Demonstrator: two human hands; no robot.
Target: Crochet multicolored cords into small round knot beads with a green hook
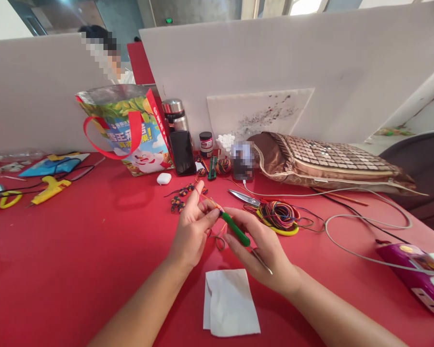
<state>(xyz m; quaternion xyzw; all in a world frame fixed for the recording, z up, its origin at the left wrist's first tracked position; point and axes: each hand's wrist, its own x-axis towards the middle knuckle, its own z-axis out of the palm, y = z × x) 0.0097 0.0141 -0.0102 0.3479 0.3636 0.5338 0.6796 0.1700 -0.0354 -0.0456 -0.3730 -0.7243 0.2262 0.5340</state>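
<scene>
Above the red table my right hand [256,241] is closed around a crochet hook [237,230] with a green handle, its metal end sticking out toward my wrist. My left hand [195,221] is closed, thumb against fingers, on multicoloured yarn [222,229], with a strand running over the raised index finger. The hook's tip meets the yarn at the left fingertips; the small worked piece there is mostly hidden. Just beyond lies a dark, orange-flecked crocheted strip [179,200]. Right of my hands, a coil of multicoloured yarn [278,214] rests on yellow-handled scissors [244,197].
A folded white tissue [231,303] lies in front of me. Behind stand a shopping bag [130,130], a phone [183,153] and a flask [174,115]. To the left is a yellow glue gun [50,189]; to the right, a cushion [332,161], cables and a purple power strip [415,274].
</scene>
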